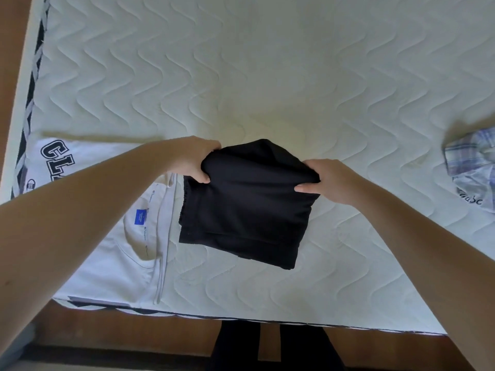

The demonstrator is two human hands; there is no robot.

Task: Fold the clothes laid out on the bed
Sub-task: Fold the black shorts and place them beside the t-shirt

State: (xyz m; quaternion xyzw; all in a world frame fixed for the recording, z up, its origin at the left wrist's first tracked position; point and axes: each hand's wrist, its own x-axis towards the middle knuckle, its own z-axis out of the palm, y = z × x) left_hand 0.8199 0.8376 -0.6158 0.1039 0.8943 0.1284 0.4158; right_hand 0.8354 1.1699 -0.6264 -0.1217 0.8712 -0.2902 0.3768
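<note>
Over the near middle of the bed, our left hand (195,159) and right hand (325,180) each take a grip on the folded black fabric garment (247,207), thumbs on top and fingers curled under its far corners. We hold it so its near edge hangs toward the white quilted mattress (267,76). Just left lies a folded white shirt with black block lettering (107,236); well to the right sits a crumpled blue plaid garment (471,167).

Both forearms are bare and sleeveless, and the legs (273,346) below wear black trousers.
</note>
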